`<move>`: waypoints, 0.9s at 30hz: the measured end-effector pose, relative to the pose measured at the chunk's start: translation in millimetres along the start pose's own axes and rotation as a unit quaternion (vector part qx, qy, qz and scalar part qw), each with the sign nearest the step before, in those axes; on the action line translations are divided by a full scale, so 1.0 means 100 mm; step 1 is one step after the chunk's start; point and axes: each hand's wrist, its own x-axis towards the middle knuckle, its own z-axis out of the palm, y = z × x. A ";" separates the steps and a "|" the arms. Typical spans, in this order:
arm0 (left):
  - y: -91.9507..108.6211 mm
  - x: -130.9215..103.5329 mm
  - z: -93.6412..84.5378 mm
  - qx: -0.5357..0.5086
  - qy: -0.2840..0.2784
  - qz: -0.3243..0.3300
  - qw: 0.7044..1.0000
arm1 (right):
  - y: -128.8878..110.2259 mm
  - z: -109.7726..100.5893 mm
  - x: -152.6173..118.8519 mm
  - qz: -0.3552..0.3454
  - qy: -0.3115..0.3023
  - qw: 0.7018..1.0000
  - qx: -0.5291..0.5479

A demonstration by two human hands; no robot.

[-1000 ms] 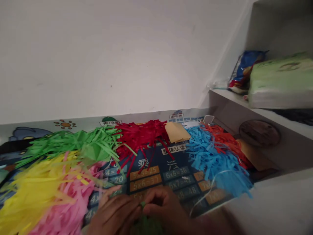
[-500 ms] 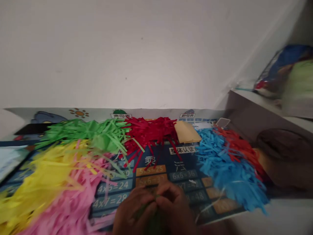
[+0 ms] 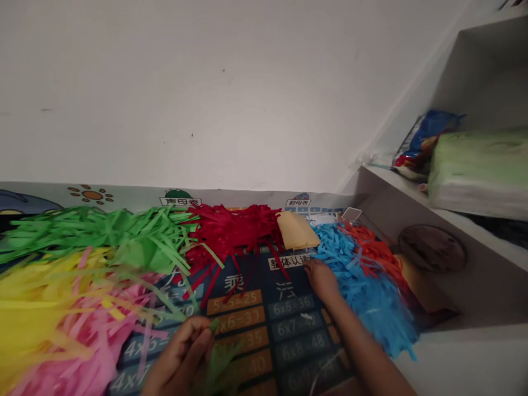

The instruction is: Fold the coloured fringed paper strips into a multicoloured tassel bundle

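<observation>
Low in the view my left hand [image 3: 187, 349] pinches a green paper strip bundle [image 3: 223, 357], whose loose ends hang blurred beside it. My right hand [image 3: 322, 279] reaches over the mat, close to the blue paper strips [image 3: 381, 302] and just below a tan paper piece [image 3: 297, 231]; its fingers are partly hidden and blurred. Red strips [image 3: 233, 228] lie at the back middle, green strips [image 3: 94, 225] at the back left. Yellow strips [image 3: 37, 302] and pink strips [image 3: 94, 335] spread over the left side.
A dark printed mat [image 3: 284, 330] covers the table against a white wall [image 3: 247, 99]. On the right, a grey shelf unit [image 3: 487, 258] holds a pale green package [image 3: 478, 170] and a blue packet [image 3: 433, 132]. Orange-red strips [image 3: 375, 247] lie beside the blue ones.
My hands were together on the green bundle; now my right hand has let go and moved forward and right. My left hand has shifted left with the bundle. The view has turned right.
</observation>
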 end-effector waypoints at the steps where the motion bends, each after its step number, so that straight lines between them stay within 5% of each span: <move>1: -0.01 0.02 0.02 0.020 -0.016 0.011 1.000 | 0.00 -0.02 0.01 -0.001 -0.004 1.000 -0.005; 6: -0.05 0.08 0.00 0.132 -0.083 0.044 0.987 | -0.20 -0.25 -0.09 -0.021 -0.001 0.999 0.025; 11: -0.08 0.07 0.17 0.068 -0.118 0.018 0.991 | -0.99 -0.17 -0.77 -0.138 -0.068 0.968 0.196; 15: -0.10 0.03 0.21 0.083 -0.079 0.036 0.993 | -1.44 0.03 -1.23 -0.107 -0.075 0.918 0.375; 21: -0.15 -0.02 0.05 0.023 -0.052 -0.006 0.998 | -1.51 0.21 -1.36 0.013 -0.099 0.850 0.518; 27: -0.13 -0.08 0.07 -0.001 -0.075 -0.025 0.997 | -1.51 0.17 -1.40 0.005 -0.072 0.868 0.491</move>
